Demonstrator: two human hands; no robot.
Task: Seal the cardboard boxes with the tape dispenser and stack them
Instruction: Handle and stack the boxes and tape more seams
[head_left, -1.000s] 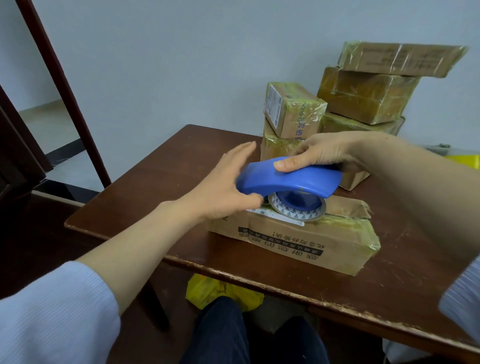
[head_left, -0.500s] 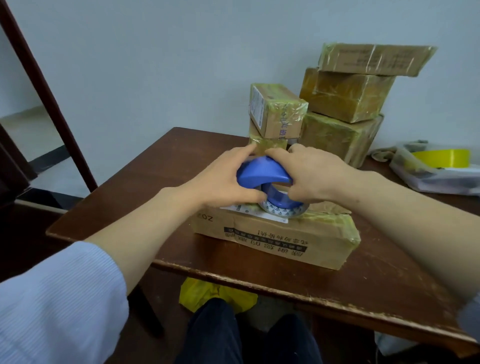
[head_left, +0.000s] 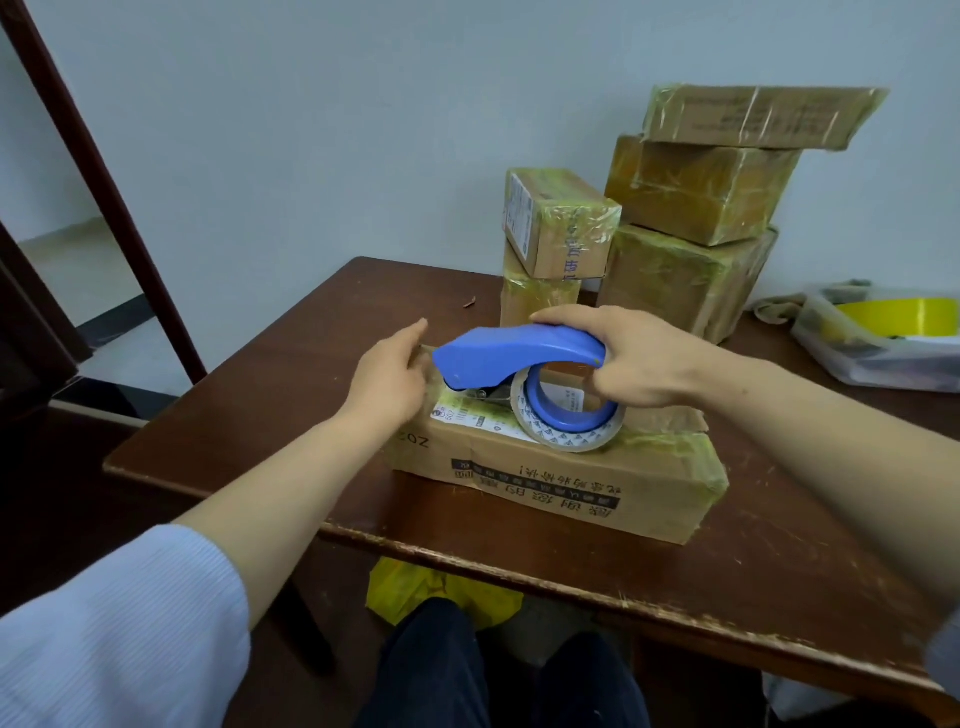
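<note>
So the long cardboard box (head_left: 561, 483) is lying flat along the near edge of the brown wooden table (head_left: 280, 374). Its printed side faces the camera, there's a white label on top toward the left end, and yellowish tape covers the right end.

The blue tape dispenser (head_left: 519, 356) sits right on top of it. Its clear tape roll (head_left: 569, 423) touches the box's top face and the nose points left. The right hand (head_left: 644, 358) is clenched around the dispenser's handle, fingers curled underneath. The left hand (head_left: 387, 376) has fairly straight fingers laid on the far-left corner of the box, just left of the dispenser's nose. It isn't gripping anything as far as I can see.

Further back by the wall there's a small taped box (head_left: 563, 221) sitting crooked on another small box (head_left: 535, 301). Right of those is a stack of three taped boxes (head_left: 696, 192), with the top one flat and overhanging.

Way over on the right is a clear plastic tub (head_left: 857, 358) with a yellow tape roll (head_left: 904, 317) in it. There's also a yellow bag (head_left: 441, 597) on the floor under the table, by the person's knees.
</note>
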